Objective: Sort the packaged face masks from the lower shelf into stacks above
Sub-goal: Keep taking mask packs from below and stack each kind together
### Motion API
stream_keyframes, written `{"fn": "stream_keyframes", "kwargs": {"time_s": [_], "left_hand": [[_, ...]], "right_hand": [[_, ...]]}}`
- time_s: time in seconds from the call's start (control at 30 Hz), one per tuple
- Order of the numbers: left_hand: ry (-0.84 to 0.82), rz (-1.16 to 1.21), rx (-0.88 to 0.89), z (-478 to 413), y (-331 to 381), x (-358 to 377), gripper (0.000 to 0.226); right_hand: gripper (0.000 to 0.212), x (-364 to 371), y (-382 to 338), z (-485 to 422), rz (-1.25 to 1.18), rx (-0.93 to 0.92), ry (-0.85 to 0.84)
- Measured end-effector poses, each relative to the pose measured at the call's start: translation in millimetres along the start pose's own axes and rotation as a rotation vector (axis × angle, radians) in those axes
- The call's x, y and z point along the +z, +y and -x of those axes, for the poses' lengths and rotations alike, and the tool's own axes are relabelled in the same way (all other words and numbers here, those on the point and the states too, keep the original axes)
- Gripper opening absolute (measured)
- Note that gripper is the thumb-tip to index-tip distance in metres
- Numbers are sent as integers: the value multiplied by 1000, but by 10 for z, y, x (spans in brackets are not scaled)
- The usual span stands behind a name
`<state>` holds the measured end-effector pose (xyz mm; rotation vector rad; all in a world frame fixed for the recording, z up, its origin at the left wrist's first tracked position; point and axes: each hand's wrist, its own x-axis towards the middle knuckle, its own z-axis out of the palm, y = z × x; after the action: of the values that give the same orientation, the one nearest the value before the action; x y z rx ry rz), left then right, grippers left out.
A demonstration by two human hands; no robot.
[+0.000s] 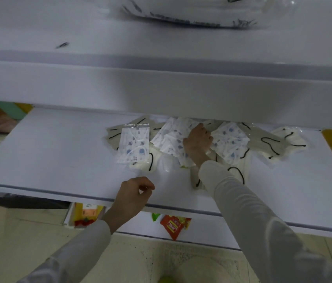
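Observation:
Several packaged face masks lie scattered on the lower white shelf (59, 152). Some are white with blue prints: one packet (133, 145) at the left, a fanned bunch (171, 139) in the middle, another (230, 141) to the right. Cream masks with black ear loops (267, 144) lie under and around them. My right hand (198, 140) reaches into the pile and grips the fanned printed packets. My left hand (133, 196) hovers over the shelf's front edge, fingers loosely curled, holding nothing. On the upper shelf (161, 78) sits a blurred stack of packets (191, 13).
A small dark object (62, 45) lies on the upper shelf at the left. Below the lower shelf, a red snack packet (173, 224) and a yellow-and-white box (85, 214) sit on a bottom ledge. Beige floor tiles are underneath.

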<state>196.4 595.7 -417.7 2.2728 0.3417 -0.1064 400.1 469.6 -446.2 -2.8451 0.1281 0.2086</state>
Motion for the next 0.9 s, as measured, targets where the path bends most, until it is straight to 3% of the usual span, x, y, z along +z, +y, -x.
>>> {"fn": "stream_keyframes", "kwargs": {"time_s": [0.13, 0.3, 0.5, 0.73, 0.83, 0.9], "left_hand": [[2, -7, 13, 39, -75, -14, 25], [-6, -21, 7, 31, -130, -2, 23], [-31, -46, 18, 45, -158, -31, 28], [-34, -56, -21, 95, -228, -153, 35], [-11, -60, -34, 67, -254, -188, 30], [27, -24, -60, 11, -241, -172, 23]], "right_hand": [[47, -41, 6, -28, -268, 213, -80], [37, -112, 9, -14, -209, 103, -112], [59, -98, -92, 27, -126, 63, -103], [56, -157, -119, 36, -325, 163, -91], [43, -194, -159, 65, -464, 90, -85], [13, -261, -140, 116, -581, 26, -131]]}}
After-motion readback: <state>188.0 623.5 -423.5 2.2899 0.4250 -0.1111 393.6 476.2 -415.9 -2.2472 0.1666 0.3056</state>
